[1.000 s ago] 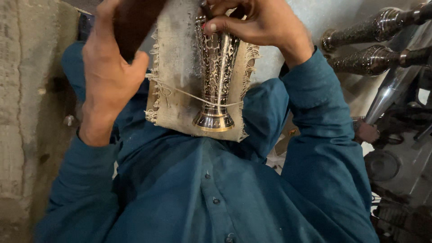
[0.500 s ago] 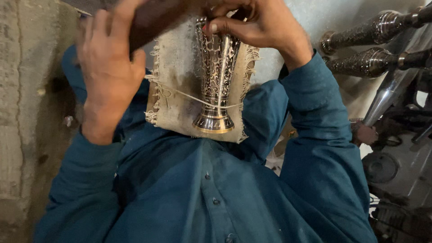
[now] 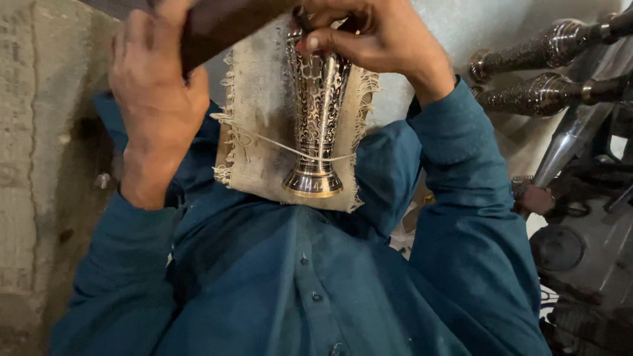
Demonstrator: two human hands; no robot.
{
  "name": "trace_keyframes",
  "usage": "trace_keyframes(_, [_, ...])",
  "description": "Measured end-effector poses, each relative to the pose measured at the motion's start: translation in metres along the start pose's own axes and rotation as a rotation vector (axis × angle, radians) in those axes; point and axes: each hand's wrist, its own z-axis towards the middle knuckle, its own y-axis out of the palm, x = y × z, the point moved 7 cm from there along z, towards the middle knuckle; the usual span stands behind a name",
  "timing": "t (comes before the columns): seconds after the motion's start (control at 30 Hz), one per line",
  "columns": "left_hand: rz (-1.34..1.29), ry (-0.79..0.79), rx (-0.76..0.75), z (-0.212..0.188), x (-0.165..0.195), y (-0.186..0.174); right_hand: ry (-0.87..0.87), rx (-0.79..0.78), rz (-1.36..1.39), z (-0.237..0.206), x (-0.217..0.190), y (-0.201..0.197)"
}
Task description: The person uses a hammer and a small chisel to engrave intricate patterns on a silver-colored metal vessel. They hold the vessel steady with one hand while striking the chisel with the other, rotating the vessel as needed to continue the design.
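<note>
An engraved brass vase (image 3: 318, 125) lies on a frayed beige cloth pad (image 3: 260, 125), its round base toward me. A thin string crosses both. My right hand (image 3: 376, 39) is closed over the vase's upper end, fingers pinched around something small and dark that I cannot make out. My left hand (image 3: 155, 99) grips a dark brown wooden tool (image 3: 224, 23), held above the cloth's top left. Both arms wear dark blue sleeves.
A rough concrete wall (image 3: 39, 165) runs down the left. At the right lie two more engraved metal pieces (image 3: 541, 72), a shiny metal tube (image 3: 567, 142), and dark machine parts (image 3: 587, 264). Another person's hand (image 3: 535, 198) shows at the right.
My left hand has shifted a little to the right and down with the wooden tool. The vase and my right hand have stayed in place.
</note>
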Motion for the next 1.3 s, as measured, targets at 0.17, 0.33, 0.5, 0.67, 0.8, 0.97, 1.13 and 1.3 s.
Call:
trace_keyframes(0.17, [-0.029,0.002,0.0,0.005,0.001,-0.003,0.0,-0.034,-0.003,0.0,0.002,0.002])
trace_keyframes(0.33, [-0.252,-0.075,-0.002,0.006,-0.001,-0.003,-0.006,-0.009,0.043,-0.004,0.009,0.001])
trace_keyframes(0.5, [-0.163,0.013,0.044,0.006,0.008,-0.008,-0.093,0.004,0.007,-0.003,0.006,-0.001])
trace_keyframes(0.67, [-0.076,0.037,0.034,0.009,0.011,-0.01,-0.062,-0.024,0.072,0.0,0.002,0.001])
trace_keyframes(0.8, [-0.067,0.038,0.008,0.008,0.011,-0.009,-0.071,0.001,0.08,0.0,-0.006,0.0])
trace_keyframes(0.97, [-0.179,0.004,0.046,0.007,0.003,-0.007,-0.125,0.001,-0.006,0.003,-0.017,-0.003])
trace_keyframes(1.13, [-0.005,-0.008,0.056,0.005,-0.005,-0.004,-0.11,-0.014,0.078,0.005,-0.018,-0.002])
trace_keyframes(1.3, [0.032,-0.033,-0.044,0.0,-0.007,0.005,-0.089,-0.022,0.099,0.001,-0.009,-0.001])
